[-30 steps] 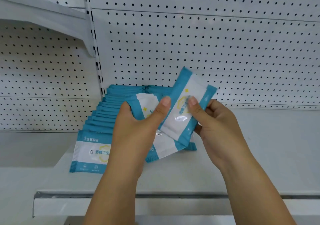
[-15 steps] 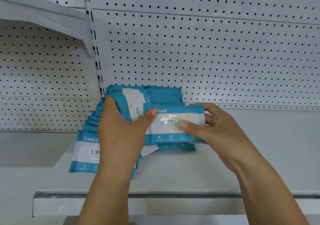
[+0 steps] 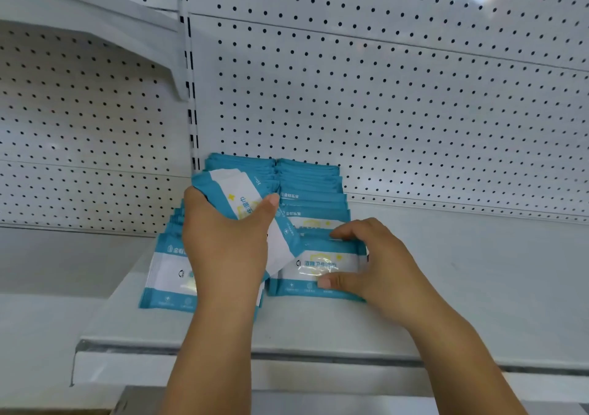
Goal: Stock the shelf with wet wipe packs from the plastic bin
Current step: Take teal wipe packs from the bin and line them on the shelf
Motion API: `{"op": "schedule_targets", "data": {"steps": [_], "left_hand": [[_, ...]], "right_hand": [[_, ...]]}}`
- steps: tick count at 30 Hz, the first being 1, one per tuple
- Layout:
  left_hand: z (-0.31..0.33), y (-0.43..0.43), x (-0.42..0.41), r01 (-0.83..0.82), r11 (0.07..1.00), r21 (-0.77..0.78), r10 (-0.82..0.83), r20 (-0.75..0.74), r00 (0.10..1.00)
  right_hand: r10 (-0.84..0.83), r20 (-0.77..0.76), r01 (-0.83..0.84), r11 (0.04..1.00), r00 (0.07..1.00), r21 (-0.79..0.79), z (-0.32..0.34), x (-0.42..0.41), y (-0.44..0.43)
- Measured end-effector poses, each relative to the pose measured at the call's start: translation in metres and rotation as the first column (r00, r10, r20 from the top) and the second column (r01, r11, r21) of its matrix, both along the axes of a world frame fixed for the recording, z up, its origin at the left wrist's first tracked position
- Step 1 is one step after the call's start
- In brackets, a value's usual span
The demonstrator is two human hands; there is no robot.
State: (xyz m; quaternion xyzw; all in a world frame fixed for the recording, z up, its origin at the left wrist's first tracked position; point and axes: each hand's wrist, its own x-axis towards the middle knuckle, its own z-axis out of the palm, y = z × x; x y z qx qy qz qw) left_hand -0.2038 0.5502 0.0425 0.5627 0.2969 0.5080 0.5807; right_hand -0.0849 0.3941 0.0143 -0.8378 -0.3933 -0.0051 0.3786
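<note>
Head view: right hand [image 3: 379, 264] pinches the front pack [image 3: 315, 266] between thumb and fingers [image 3: 347, 232]; left hand [image 3: 223, 248] grips a bundle [image 3: 231, 188].

Hands in view: 2, namely left hand [image 3: 223, 248] and right hand [image 3: 376, 264].
Slotted upright [image 3: 191, 118]: 1, taken as reference.
Shelf boards: 2. Shelf [image 3: 446, 287] right of the upright; upper shelf [image 3: 79, 22] left of it, higher.
Rows of wet wipe packs on the shelf: 2, in front of the upright's foot. Left row [image 3: 165, 274] nearest it, right row [image 3: 312, 188] further right.
Packs per row: overlapped, exact count not readable; more than five edges showing in each.
Front pack [image 3: 315, 264] of right row, pinched by right hand: 1.
Bundle [image 3: 232, 191] gripped in left hand: 1; at least 2 packs, total unclear.
</note>
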Motion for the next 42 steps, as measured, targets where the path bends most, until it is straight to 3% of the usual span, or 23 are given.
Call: {"op": "schedule_targets", "data": {"steps": [5,11,19,25,28,30,32,36,42], "left_hand": [[0.0,0.001,-0.003,0.016,1.0,-0.014,-0.016,0.008,1.0],[0.0,0.01,-0.007,0.032,0.999,-0.006,-0.031,0.031,0.999],[0.005,0.011,-0.006,0.069,0.997,-0.037,-0.066,0.066,0.996],[0.009,-0.002,0.001,0.18,0.978,-0.107,-0.171,0.09,0.981],[0.012,-0.008,0.002,0.288,0.939,-0.19,-0.26,0.158,0.953],[0.012,-0.011,0.002,0.355,0.906,-0.229,-0.312,0.204,0.928],[0.013,-0.014,0.002,0.406,0.884,-0.233,-0.358,0.221,0.907],[0.014,-0.023,0.001,0.476,0.863,-0.167,-0.452,0.164,0.877],[0.014,-0.026,-0.003,0.579,0.815,-0.03,-0.578,0.036,0.815]], "right_hand": [[0.028,0.172,-0.026,1.0,0.985,-0.018,-0.002,0.007,0.019],[-0.056,0.346,0.071,0.997,0.937,-0.03,-0.007,0.03,0.036],[-0.132,0.386,0.113,0.991,0.913,0.071,-0.013,0.039,0.046],[-0.214,0.269,0.195,0.976,0.939,0.097,-0.01,0.023,0.031],[-0.252,0.062,0.226,0.936,0.966,0.27,-0.001,0.007,0.019],[-0.13,-0.206,0.213,0.864,0.97,0.457,0.016,-0.008,0.013],[0.078,-0.385,0.146,0.843,0.919,0.518,0.035,-0.022,0.006],[0.249,-0.434,-0.026,0.888,0.866,0.458,0.045,-0.037,0.001],[0.289,-0.549,0.083,0.828,0.785,0.554,0.038,-0.024,-0.006]]}}
